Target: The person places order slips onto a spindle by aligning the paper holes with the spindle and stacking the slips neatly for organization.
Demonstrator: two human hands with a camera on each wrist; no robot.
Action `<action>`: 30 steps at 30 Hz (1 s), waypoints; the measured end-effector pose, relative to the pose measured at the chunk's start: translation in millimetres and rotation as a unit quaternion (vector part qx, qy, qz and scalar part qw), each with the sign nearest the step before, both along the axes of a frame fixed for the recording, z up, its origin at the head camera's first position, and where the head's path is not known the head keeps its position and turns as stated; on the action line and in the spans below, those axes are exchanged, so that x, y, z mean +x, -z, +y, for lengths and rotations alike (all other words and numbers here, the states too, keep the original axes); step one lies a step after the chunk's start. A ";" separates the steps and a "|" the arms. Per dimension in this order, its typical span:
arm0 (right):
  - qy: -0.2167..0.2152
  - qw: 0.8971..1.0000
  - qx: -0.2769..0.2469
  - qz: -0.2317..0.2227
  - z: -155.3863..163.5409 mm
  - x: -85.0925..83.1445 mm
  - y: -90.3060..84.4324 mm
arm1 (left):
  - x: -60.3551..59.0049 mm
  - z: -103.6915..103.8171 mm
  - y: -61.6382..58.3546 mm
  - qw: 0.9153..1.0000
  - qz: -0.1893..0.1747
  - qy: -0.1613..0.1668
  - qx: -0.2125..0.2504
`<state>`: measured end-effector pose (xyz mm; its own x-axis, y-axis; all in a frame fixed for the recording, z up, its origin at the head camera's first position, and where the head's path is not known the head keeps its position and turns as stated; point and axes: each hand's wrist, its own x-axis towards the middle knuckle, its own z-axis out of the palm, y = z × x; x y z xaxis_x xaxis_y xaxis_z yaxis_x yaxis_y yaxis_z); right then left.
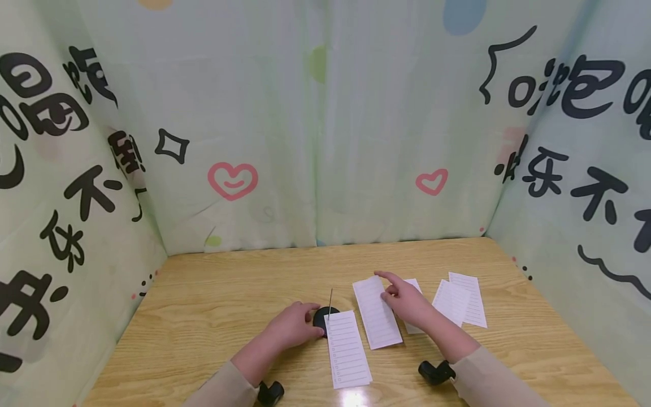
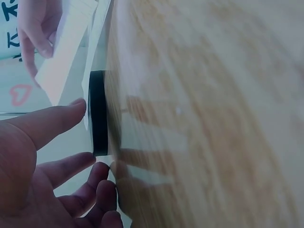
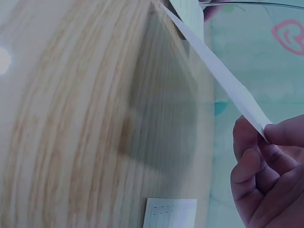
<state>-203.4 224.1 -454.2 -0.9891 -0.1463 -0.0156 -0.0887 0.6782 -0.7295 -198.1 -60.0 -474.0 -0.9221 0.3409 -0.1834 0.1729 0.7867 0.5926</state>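
A black round spike base [image 1: 319,321] with a thin upright metal needle stands on the table. My left hand [image 1: 294,325] holds it at its left side, thumb and fingertips at the rim of the base [image 2: 98,114]. One lined paper slip [image 1: 348,350] lies in front of the needle, overlapping the base. To its right my right hand [image 1: 407,302] pinches another lined slip [image 1: 376,319] between thumb and fingers. In the right wrist view that slip [image 3: 223,78] slants up off the table, its shadow below it.
Partly behind my right hand lies a lined slip [image 1: 414,286]. Farther right, two more slips [image 1: 450,299] [image 1: 476,299] overlap on the wooden table [image 1: 229,288]. Printed curtains [image 1: 315,141] close off the back and both sides.
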 end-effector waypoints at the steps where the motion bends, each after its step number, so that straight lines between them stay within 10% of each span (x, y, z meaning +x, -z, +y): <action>1: -0.001 1.000 -0.004 0.001 0.0 0.8 -1.2 | 0.1 -0.5 -0.1 1.000 0.001 0.001 0.003; 30: -0.025 0.993 -0.116 0.023 -14.9 24.1 -30.7 | 15.2 0.2 -42.9 0.992 0.045 -0.030 0.112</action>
